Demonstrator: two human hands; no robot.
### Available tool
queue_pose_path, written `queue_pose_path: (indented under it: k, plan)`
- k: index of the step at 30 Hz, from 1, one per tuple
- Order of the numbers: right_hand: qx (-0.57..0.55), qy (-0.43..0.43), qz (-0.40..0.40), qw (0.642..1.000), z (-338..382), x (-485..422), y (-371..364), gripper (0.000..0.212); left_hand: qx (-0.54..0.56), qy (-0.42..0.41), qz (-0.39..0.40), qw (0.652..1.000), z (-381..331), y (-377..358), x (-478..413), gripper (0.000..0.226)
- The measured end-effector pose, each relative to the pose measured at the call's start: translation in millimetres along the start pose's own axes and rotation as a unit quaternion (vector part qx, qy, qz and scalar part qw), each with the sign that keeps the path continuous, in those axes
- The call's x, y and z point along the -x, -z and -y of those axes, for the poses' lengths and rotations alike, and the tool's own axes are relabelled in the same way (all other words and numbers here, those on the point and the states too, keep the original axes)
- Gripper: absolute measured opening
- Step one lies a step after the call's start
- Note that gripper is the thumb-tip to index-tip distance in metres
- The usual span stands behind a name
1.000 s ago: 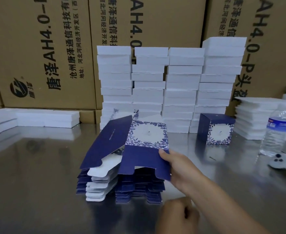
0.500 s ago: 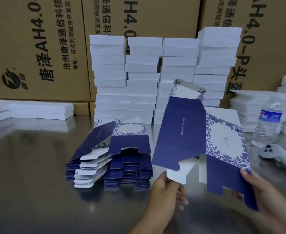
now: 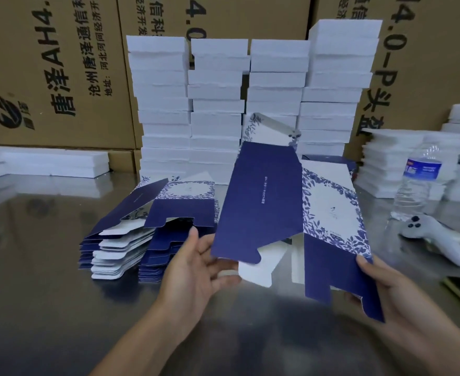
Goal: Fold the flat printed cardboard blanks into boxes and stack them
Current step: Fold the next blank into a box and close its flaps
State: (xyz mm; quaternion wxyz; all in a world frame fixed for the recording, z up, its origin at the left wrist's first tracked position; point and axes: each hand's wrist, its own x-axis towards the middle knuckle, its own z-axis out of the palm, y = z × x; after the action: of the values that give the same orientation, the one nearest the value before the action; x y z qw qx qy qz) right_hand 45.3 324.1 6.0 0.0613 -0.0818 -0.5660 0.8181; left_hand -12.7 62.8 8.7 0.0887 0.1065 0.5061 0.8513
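One blank [image 3: 261, 207] stands between the hands: right hand [image 3: 402, 302] grips it, left hand [image 3: 196, 275] loose beside.

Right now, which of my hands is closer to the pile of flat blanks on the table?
Left. The left hand is just right of the pile of flat blanks, near its front corner. The right hand grips the held blank on its far side, farther off.
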Motion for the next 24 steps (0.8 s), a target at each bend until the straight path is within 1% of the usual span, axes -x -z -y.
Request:
queue_pose_path:
  k: [2,4,5,6,8,11,13,15,17,20,22,24]
  plan:
    - [0.023,0.015,-0.007,1.000,-1,0,-2,0.028,-0.115,-0.033,-0.011,0.993,-1,2,1,0.057]
    - [0.045,0.032,-0.015,0.998,-3,1,-3,0.026,-0.257,-0.092,-0.035,0.961,3,1,4,0.054]
    - [0.051,0.039,-0.018,0.998,-3,0,-3,0.025,-0.308,-0.118,-0.040,0.943,6,1,4,0.056]
    - [0.056,0.044,-0.019,0.997,-4,0,-2,0.025,-0.331,-0.131,-0.041,0.933,9,1,5,0.059]
    - [0.070,0.046,-0.015,0.996,-4,0,0,0.024,-0.328,-0.128,-0.048,0.935,12,3,3,0.064]
    - [0.048,0.036,0.022,0.998,-4,-1,0,0.025,-0.261,-0.117,-0.036,0.958,11,4,1,0.045]
    - [0.031,0.024,0.037,0.999,-3,-3,-1,0.027,-0.266,-0.113,-0.030,0.957,11,6,-1,0.041]
    - [0.022,0.022,0.021,0.999,-4,-6,0,0.027,-0.294,-0.109,-0.029,0.949,12,8,-2,0.041]
    - [0.029,0.038,-0.018,0.999,-8,-9,3,0.032,-0.305,-0.093,-0.024,0.947,11,9,-3,0.041]
    - [0.137,0.084,-0.075,0.984,-13,-10,8,0.038,-0.302,-0.087,-0.005,0.949,11,10,-3,0.041]
    - [0.167,0.101,-0.084,0.977,-16,-11,11,0.037,-0.292,-0.090,0.002,0.952,11,11,-3,0.042]
    - [0.167,0.102,-0.075,0.978,-17,-11,11,0.036,-0.274,-0.086,0.010,0.958,11,12,-3,0.041]
